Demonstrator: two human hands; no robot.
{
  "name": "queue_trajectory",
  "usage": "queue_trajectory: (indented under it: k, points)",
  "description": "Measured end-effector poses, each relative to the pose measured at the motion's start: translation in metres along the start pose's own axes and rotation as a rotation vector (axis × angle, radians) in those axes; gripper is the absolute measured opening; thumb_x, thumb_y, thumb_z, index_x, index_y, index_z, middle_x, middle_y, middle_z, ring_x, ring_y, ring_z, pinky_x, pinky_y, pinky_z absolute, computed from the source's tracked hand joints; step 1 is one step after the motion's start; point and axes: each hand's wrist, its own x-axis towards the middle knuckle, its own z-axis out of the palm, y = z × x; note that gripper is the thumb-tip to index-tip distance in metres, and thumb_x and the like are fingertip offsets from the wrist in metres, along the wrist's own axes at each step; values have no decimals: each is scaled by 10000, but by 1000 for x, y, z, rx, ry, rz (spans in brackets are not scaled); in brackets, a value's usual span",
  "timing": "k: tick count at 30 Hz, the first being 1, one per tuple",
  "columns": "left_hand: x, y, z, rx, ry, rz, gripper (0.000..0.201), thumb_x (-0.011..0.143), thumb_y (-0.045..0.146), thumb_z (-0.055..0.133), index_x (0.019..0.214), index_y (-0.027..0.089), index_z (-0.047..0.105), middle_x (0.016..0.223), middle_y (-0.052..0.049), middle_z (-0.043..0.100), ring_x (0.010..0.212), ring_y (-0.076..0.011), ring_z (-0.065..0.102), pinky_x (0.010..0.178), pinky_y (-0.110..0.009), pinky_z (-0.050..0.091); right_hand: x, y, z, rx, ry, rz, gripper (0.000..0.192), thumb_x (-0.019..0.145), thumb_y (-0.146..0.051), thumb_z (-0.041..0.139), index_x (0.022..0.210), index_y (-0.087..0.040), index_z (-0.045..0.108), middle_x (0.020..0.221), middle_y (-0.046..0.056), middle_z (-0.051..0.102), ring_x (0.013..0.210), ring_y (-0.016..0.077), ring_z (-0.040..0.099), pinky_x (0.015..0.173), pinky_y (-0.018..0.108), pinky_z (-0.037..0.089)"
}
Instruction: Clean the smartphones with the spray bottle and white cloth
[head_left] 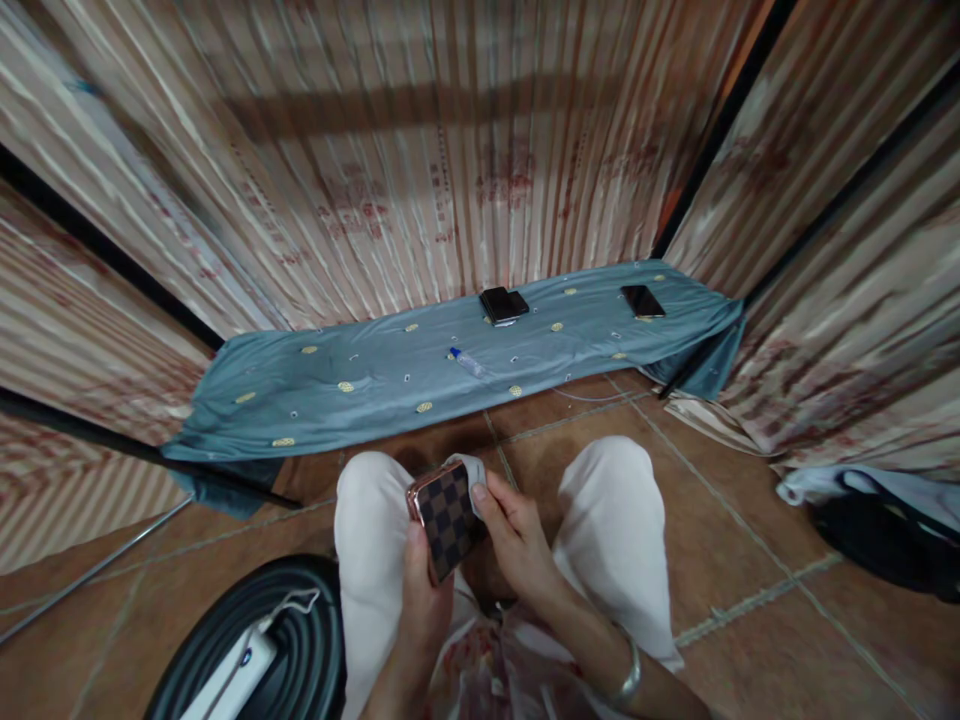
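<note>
As hands (pixel 465 560) grip phone (pixel 445 518), seemingly.

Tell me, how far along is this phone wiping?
Looks midway, as far as I can judge. Three phones lie on the blue cloth: two stacked, one alone; wiped or waiting, I cannot tell. In hand: the left hand holds the checkered phone while the right hand presses a rag on it.

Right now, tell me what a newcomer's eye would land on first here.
First, the checkered phone held low in the middle between the left hand and the right hand, which presses a pale cloth at its top edge, above white-trousered knees. Behind it, a blue-grey embroidered cloth stretches along the striped curtain wall, carrying two dark phones and a small bottle.
</note>
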Motion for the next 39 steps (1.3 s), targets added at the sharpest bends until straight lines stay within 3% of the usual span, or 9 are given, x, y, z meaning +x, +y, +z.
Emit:
queue_trajectory:
  k: [8, 13, 18, 20, 25, 29, 31, 35, 39]
  points:
    - [2, 1, 9, 4, 80, -44, 479, 780, 572, 580, 967, 169, 757, 1031, -88, 755, 1292, -268, 511, 1138, -369, 317, -4, 5, -3, -80, -14, -36, 331, 988, -358, 429, 1173, -214, 663, 1003, 47, 703, 1059, 206, 622, 946, 327, 474]
    - [3, 15, 21, -125, 257, -93, 437, 866, 488, 478, 1076, 196, 728, 983, -48, 761, 1196, -219, 589, 1105, -322, 356, -8, 7, -2, -99, -34, -45, 332, 994, -343, 415, 1230, -253, 630, 1211, 58, 654, 1197, 208, 566, 1021, 343, 445]
    - [4, 32, 30, -224, 315, -172, 425, 935, 392, 367, 1191, 244, 672, 997, -19, 761, 1077, -178, 651, 1023, -307, 438, -15, 6, -3, -86, -71, -29, 330, 1001, -323, 409, 1256, -271, 613, 1264, 56, 634, 1202, 196, 566, 1049, 357, 427]
    - [5, 36, 30, -241, 294, -226, 450, 943, 405, 339, 1169, 219, 681, 1004, -36, 760, 1034, -184, 670, 1009, -321, 453, -20, 3, -3, -82, -101, -7, 336, 1003, -324, 408, 1275, -274, 598, 1278, 56, 625, 1215, 193, 554, 1053, 359, 424]
    - [9, 37, 27, -226, 70, -259, 553, 917, 507, 357, 1112, 114, 694, 1043, -126, 746, 1132, -261, 633, 1039, -388, 439, -31, -5, -7, -103, -148, 47, 351, 1009, -324, 398, 1309, -274, 573, 1275, 48, 622, 1212, 191, 547, 1048, 348, 426]
    - [12, 37, 27, -199, 37, -310, 576, 926, 513, 339, 1093, 88, 689, 965, -152, 753, 1129, -280, 637, 1028, -416, 450, -38, -6, -21, -100, -183, 93, 328, 1002, -327, 425, 1250, -266, 629, 1152, 32, 686, 1067, 184, 629, 973, 323, 483]
    - [13, 36, 27, -187, 38, -297, 549, 933, 497, 348, 1106, 94, 678, 950, -148, 754, 1067, -277, 668, 996, -422, 475, -39, -4, -30, -82, -165, 99, 322, 997, -328, 440, 1244, -272, 638, 1205, 34, 673, 1113, 189, 619, 1000, 331, 471]
    - [13, 31, 26, -150, 23, -278, 523, 914, 539, 409, 1143, 143, 663, 960, -128, 757, 878, -264, 716, 888, -457, 535, -33, 0, -40, -169, -22, -4, 329, 993, -288, 444, 1276, -292, 611, 1400, 39, 550, 1297, 195, 502, 1100, 357, 390]
    - [9, 19, 26, -173, -16, -261, 464, 829, 552, 575, 1094, 190, 699, 1023, -91, 751, 950, -253, 697, 907, -417, 526, -21, 9, -34, -452, 58, -249, 368, 969, -198, 455, 1302, -275, 589, 1326, 78, 596, 1227, 214, 549, 1063, 412, 427]
